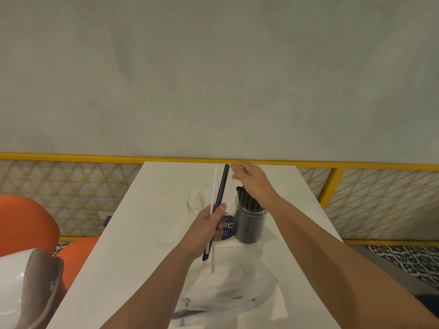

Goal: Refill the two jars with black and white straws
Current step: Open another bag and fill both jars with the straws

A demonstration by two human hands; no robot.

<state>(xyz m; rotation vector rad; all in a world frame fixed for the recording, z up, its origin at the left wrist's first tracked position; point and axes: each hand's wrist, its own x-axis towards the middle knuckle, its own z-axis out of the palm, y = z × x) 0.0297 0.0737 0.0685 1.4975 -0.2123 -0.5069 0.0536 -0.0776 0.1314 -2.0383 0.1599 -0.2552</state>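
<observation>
Straws (219, 205) in left hand (209, 230) (mid-table).

Light: dim, warm, even.
Shadows: faint, soft under both forearms on the white table (147, 233).
Glare: none beyond a small sheen left of the table.
Focus: soft throughout.
Distortion: wide-angle bowing beyond the table's corners.

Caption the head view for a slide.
Left hand holds black and white straws; right hand hovers above the black-straw jar.
</observation>
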